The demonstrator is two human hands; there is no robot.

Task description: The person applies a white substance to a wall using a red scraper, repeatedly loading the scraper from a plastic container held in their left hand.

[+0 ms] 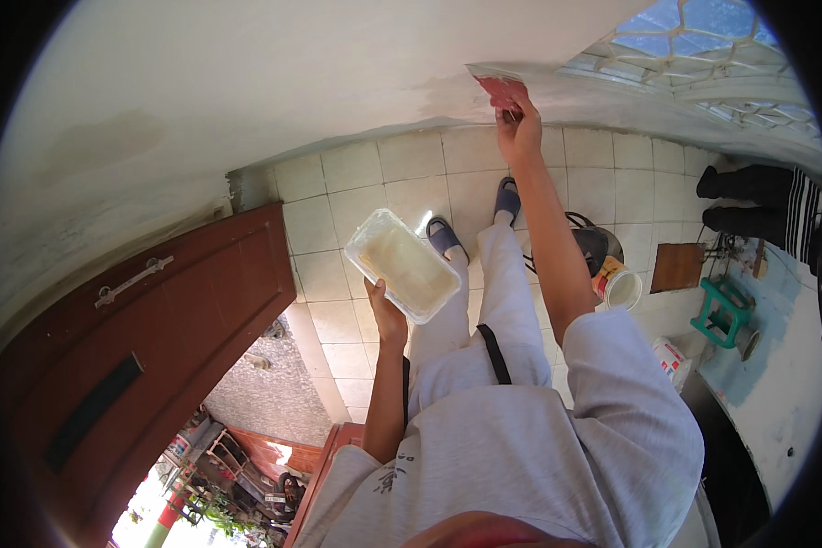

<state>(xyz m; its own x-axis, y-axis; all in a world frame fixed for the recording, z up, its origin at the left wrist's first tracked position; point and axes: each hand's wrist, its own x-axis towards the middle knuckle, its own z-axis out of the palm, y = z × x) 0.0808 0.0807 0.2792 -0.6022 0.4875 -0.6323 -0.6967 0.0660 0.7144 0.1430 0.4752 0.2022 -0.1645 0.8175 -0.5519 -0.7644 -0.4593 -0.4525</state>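
Observation:
My left hand [388, 315] grips the near edge of a clear rectangular plastic tub [404, 265], held out in front of my legs. A pale, creamy paste lies inside the tub. With my right arm stretched far forward, my right hand [521, 128] is closed around a red-handled putty knife [502, 89]. Its wide blade rests against or very close to the white wall [338, 64]; I cannot tell whether it touches. Damp-looking darker patches show on the wall beside the blade and farther left.
A brown door [155, 338] stands open at the left. On the tiled floor [411, 155] to the right are a dark bag [594, 245], a white bucket [622, 289] and a green stool [723, 312]. Another person's dark-trousered legs [749, 201] are at far right, below a grilled window [703, 41].

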